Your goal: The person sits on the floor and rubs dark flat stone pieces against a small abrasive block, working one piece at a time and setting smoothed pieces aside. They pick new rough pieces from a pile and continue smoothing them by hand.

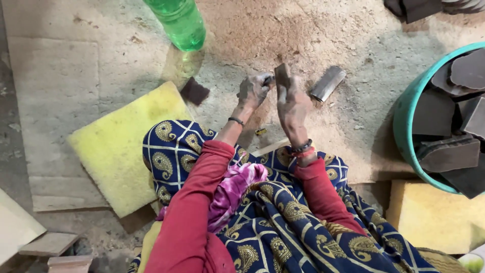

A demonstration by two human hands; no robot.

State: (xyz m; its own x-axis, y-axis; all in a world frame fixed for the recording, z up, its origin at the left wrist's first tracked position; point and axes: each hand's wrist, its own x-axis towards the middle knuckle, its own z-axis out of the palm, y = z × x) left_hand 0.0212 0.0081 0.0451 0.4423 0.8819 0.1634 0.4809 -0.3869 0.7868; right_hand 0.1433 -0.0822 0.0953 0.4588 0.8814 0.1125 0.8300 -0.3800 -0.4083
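Note:
My right hand grips a small dark wooden piece, held upright over the sawdust-covered floor. My left hand is closed around a thin dark tool whose tip touches that piece. Both hands are dusty, and each wrist wears a bangle. Red sleeves and a blue patterned cloth cover my arms and lap. A flat metal file-like block lies on the floor just right of my hands.
A green plastic bottle stands at the top left. A yellow foam pad lies to the left with a dark block at its corner. A teal tub of dark wooden pieces sits right, above another yellow pad.

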